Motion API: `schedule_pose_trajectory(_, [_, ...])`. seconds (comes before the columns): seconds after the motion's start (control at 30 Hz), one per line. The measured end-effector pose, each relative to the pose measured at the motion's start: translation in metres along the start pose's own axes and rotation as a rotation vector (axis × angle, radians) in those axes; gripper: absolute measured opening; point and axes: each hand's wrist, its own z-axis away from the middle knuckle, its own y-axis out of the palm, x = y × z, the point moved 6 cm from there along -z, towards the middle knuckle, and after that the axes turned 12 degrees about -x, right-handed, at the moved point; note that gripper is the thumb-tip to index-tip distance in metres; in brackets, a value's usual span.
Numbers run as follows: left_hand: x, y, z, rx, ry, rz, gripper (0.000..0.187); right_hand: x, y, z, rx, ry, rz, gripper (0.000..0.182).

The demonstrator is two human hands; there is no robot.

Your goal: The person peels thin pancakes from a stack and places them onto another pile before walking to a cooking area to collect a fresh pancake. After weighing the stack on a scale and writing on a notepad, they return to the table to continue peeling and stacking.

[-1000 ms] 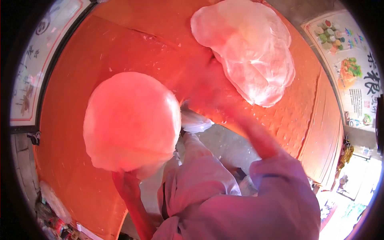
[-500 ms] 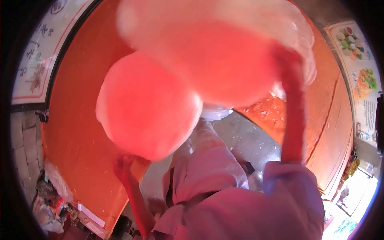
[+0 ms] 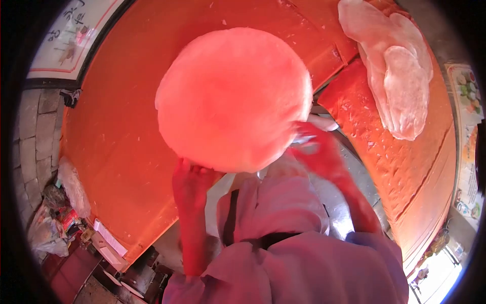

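Note:
A large, thin round of dough or flatbread (image 3: 233, 101), tinted pink by the light, spreads in front of me over the orange-covered table. My left hand (image 3: 190, 177) is at its lower left edge, the fingers closed on the rim and partly hidden under it. Beside the lower right edge is my right hand (image 3: 319, 147), blurred by motion, with its thumb and fingers apart. A pile of similar pale rounds (image 3: 400, 81), overlapping and elongated in this view, lies on the table section to the right.
The orange table cover (image 3: 111, 147) curves around me, with flour and small scraps on its right section (image 3: 364, 131). Plastic bags and clutter (image 3: 50, 228) lie at the lower left. A framed sign (image 3: 66, 40) leans at the upper left. A food poster (image 3: 468, 142) is at the right.
My right hand has left the second round and moved down and left to the remaining one. That second round no longer hangs before me; the pale pile now shows at right.

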Motion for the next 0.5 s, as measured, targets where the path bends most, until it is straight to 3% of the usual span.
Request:
schedule_pose_trajectory(0.07, [0.000,0.010,-0.006,0.047,0.066,-0.116,0.039,0.050,0.071,-0.002,0.181,-0.361,-0.045,0.059])
schedule_pose_trajectory(0.1, [0.000,0.013,-0.010,0.015,0.103,-0.195,0.039,0.064,0.090,-0.005,0.137,-0.530,0.007,0.047])
schedule_pose_trajectory(0.2, [0.000,0.034,-0.009,-0.082,0.175,-0.256,0.038,0.059,0.113,-0.026,0.280,-0.413,0.013,0.032])
schedule_pose_trajectory(0.23, [-0.002,0.036,-0.008,-0.120,0.194,-0.243,0.038,0.051,0.114,-0.029,0.324,-0.230,-0.180,0.022])
schedule_pose_trajectory(0.33, [0.005,0.021,-0.020,-0.018,0.151,-0.209,0.047,0.036,0.117,-0.036,0.271,-0.146,-0.239,0.023])
schedule_pose_trajectory(0.43, [0.009,0.021,-0.023,-0.019,0.088,-0.111,0.049,0.049,0.132,-0.031,0.147,-0.226,-0.097,0.014])
schedule_pose_trajectory(0.5, [-0.011,-0.023,-0.029,-0.132,0.122,-0.296,0.046,0.053,0.152,-0.027,0.070,-0.453,0.066,0.013])
